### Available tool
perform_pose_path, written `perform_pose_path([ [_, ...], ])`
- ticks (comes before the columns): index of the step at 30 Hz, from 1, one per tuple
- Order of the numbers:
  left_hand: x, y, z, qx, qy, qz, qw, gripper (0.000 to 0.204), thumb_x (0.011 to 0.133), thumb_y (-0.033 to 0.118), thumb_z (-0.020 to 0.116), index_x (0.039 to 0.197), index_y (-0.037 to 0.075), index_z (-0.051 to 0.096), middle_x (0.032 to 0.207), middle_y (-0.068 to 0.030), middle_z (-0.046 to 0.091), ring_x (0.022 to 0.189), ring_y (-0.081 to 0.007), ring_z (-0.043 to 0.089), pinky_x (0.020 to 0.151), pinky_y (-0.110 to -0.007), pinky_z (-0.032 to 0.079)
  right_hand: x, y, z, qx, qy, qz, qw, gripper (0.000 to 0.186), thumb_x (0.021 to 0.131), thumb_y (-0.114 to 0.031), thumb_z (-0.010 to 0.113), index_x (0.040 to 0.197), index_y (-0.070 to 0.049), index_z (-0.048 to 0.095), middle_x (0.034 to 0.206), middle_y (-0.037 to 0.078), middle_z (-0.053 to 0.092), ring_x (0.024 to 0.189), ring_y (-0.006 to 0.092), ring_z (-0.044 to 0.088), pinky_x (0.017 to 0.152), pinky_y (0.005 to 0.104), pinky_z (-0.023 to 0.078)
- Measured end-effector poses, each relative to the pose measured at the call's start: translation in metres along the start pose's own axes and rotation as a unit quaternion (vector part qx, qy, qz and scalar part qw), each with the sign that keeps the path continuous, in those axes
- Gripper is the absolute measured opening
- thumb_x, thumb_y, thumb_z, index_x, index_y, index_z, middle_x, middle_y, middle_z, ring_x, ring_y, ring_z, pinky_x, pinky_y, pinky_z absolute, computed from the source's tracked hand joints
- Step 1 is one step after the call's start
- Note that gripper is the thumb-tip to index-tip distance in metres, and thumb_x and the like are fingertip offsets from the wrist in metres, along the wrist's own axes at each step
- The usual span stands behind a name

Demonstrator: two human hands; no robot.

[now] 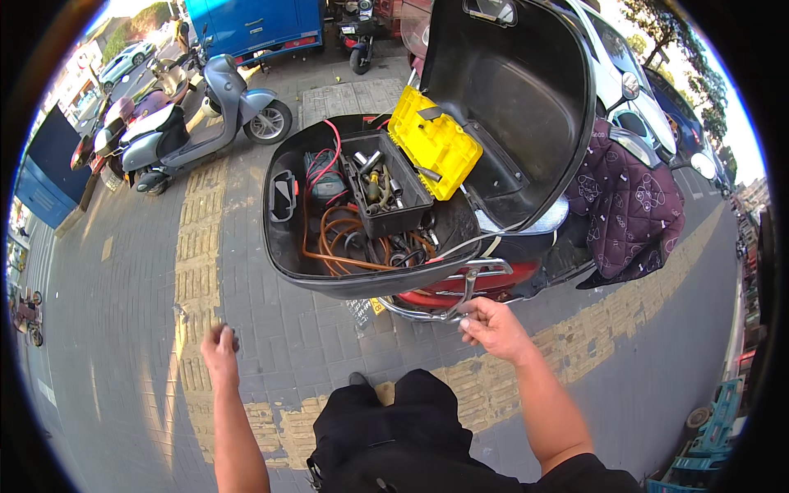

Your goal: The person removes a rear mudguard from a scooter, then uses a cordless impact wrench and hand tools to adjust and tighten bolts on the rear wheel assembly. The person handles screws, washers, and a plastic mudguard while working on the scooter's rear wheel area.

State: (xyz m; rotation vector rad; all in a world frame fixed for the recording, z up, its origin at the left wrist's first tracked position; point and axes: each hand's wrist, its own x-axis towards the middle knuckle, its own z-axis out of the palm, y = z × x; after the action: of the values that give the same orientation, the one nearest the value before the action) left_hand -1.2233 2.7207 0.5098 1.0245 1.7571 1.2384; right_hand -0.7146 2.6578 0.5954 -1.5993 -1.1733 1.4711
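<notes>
My left hand (219,357) is closed, held out over the pavement, with a small dark object (235,338) showing at its fingertips. In a pinch, my right hand (496,330) is beside the chrome rail (423,315) of a red scooter (444,297); whatever it holds, if anything, I cannot make out. On the scooter's back sits a black top box (353,287) with its lid (526,90) raised. Inside are a black toolbox (399,222) of sockets and tools with its yellow lid (436,144) tipped back, an orange-brown hose (329,238) and a red cable (335,144).
A quilted maroon cover (629,205) hangs over the scooter's front. At the upper left stands a grey-blue scooter (222,99). A blue vehicle (255,25) is at the back, and a white car (616,66) stands behind the raised lid. Yellow tactile paving (197,238) crosses the grey pavement.
</notes>
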Motion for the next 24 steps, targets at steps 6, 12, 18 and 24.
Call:
perform_pose_path([
  [6, 0.136, 0.202, 0.160, 0.008, -0.221, 0.225, 0.949, 0.027, 0.094, 0.018, 0.063, 0.111, -0.004, 0.064, 0.092, -0.0054, 0.065, 0.077, -0.0108, 0.059, 0.072, -0.025, 0.050, 0.030, 0.037, 0.015, 0.057, -0.042, 0.090, 0.993, 0.028, 0.095, -0.009, 0.063, 0.120, 0.002, 0.058, 0.088, 0.006, 0.066, 0.076, 0.0113, 0.064, 0.068, 0.0271, 0.054],
  [12, 0.202, 0.244, 0.333, 0.280, -0.371, 0.328, 0.822, 0.037, 0.085, 0.026, 0.065, 0.108, -0.002, 0.069, 0.100, -0.0202, 0.071, 0.094, -0.0313, 0.069, 0.087, -0.037, 0.052, 0.041, 0.057, 0.005, 0.073, 0.081, 0.122, 0.987, 0.030, 0.093, -0.010, 0.066, 0.118, 0.004, 0.059, 0.084, 0.006, 0.065, 0.073, 0.0129, 0.065, 0.064, 0.0273, 0.052],
  [18, 0.226, 0.200, 0.446, 0.555, -0.420, 0.365, 0.619, 0.036, 0.082, 0.022, 0.064, 0.109, -0.001, 0.067, 0.112, -0.0244, 0.068, 0.107, -0.0369, 0.065, 0.093, -0.044, 0.052, -0.013, 0.070, 0.030, 0.112, 0.301, 0.201, 0.926, 0.027, 0.092, -0.008, 0.064, 0.116, 0.004, 0.061, 0.087, 0.008, 0.067, 0.072, 0.0137, 0.065, 0.063, 0.0280, 0.052],
  [24, 0.271, 0.154, 0.463, 0.404, -0.446, 0.434, 0.670, 0.038, 0.083, 0.012, 0.063, 0.118, -0.002, 0.060, 0.110, -0.0248, 0.068, 0.104, -0.0389, 0.066, 0.090, -0.046, 0.051, -0.072, 0.103, 0.105, 0.141, 0.367, 0.290, 0.873, 0.029, 0.093, -0.016, 0.061, 0.115, 0.004, 0.063, 0.089, 0.012, 0.069, 0.073, 0.0159, 0.066, 0.063, 0.0319, 0.053],
])
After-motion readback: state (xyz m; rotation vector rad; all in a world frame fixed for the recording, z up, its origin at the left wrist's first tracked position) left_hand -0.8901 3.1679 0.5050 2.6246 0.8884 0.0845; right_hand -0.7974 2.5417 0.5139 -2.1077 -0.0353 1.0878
